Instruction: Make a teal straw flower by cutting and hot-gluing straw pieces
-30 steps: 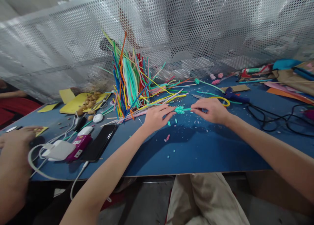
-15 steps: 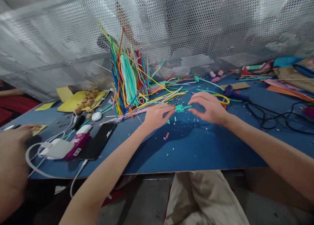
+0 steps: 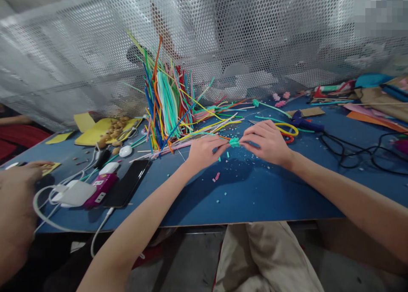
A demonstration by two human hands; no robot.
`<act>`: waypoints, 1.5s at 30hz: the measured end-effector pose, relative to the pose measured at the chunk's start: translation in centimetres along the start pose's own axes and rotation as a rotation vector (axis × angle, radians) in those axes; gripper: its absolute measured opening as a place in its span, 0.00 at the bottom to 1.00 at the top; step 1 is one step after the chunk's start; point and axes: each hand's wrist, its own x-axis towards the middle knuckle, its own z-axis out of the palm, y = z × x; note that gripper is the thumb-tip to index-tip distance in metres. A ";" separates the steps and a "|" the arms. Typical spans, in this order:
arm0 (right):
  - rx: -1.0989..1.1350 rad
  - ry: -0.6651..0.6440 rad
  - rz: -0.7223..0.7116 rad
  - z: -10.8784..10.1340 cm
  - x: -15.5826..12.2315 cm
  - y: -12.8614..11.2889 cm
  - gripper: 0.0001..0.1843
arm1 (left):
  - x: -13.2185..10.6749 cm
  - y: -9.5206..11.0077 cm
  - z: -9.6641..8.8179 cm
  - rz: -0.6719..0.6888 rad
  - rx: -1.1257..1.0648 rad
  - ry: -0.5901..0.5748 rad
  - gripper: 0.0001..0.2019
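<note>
A small teal fuzzy flower-like piece (image 3: 234,142), made of what looks like pipe cleaner, is held just above the blue table between both hands. My left hand (image 3: 205,151) pinches its left side with thumb and fingers. From the other side, my right hand (image 3: 264,142) closes thumb and fingertips on its right end, hiding that end. Tiny teal offcuts (image 3: 228,154) and pink scraps (image 3: 217,176) lie on the table below. Yellow-handled scissors (image 3: 288,129) rest just behind my right hand.
Many coloured pipe cleaners (image 3: 168,105) stand bundled by the perforated metal panel (image 3: 255,32). A phone (image 3: 129,183), a purple power block (image 3: 100,189) and white cables lie left. A glue gun (image 3: 306,122) with black cord is right. Another person's hand (image 3: 28,173) reaches in at far left.
My right hand has moved left and its fingers have closed on the right end of the teal piece. The left hand stays in place.
</note>
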 end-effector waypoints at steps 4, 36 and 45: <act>-0.009 0.039 0.015 -0.1 0.0 -0.1 0.05 | -0.1 0.1 -0.1 -0.002 -0.011 0.013 0.10; -0.040 0.200 0.010 -0.1 0.0 -0.4 0.03 | 0.2 0.9 -0.6 0.041 0.038 0.095 0.09; 0.002 0.229 0.013 -0.3 -0.1 -0.2 0.03 | 0.1 1.0 -0.7 -0.002 0.045 0.065 0.11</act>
